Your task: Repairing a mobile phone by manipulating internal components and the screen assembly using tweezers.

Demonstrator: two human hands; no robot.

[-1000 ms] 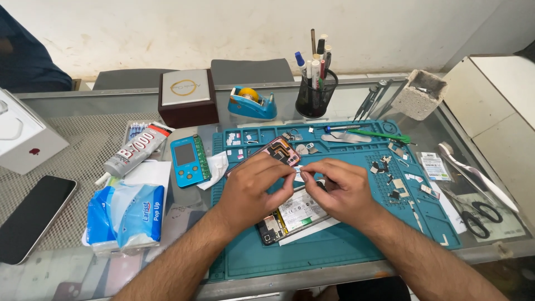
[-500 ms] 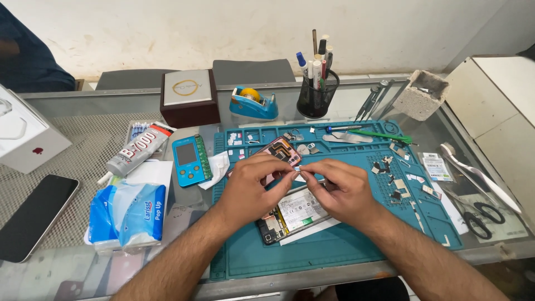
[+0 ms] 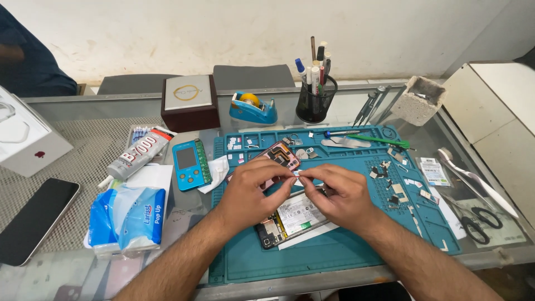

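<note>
Left hand: left hand (image 3: 248,192) over the middle of the teal mat (image 3: 334,253), fingers curled, thumb and forefinger pinching one end of a small white strip (image 3: 299,174)
Right hand: right hand (image 3: 340,192) just beside the left, fingertips meeting it, pinching the other end of the same strip; cannot tell what the strip is, too small
Strip place: above the mat centre, held between both hands, just over the opened phone (image 3: 290,220)
Opened phone: lies on the mat under the hands, back off, battery and board showing, tilted, lower end toward the near edge of the mat
Pink frame: pink phone frame (image 3: 277,154) on the mat behind the left hand, partly hidden by the fingers
Small parts: loose bits and screws (image 3: 397,187) scattered on the right part of the mat
Green tool: green-handled tool (image 3: 379,141) along the far edge of the mat
Blue tester: small blue device with a screen (image 3: 190,164) just left of the mat
Glue tube: grey tube (image 3: 136,158) left of the mat, past the tester
Tissue pack: blue and white pack (image 3: 128,217) left of the mat, near edge
Black phone: dark phone (image 3: 34,220) far left of the mat
Tape dispenser: blue dispenser (image 3: 252,108) behind the mat
Pen cup: black mesh cup with pens (image 3: 315,100) behind the mat
Scissors: black scissors (image 3: 478,222) right of the mat
</note>
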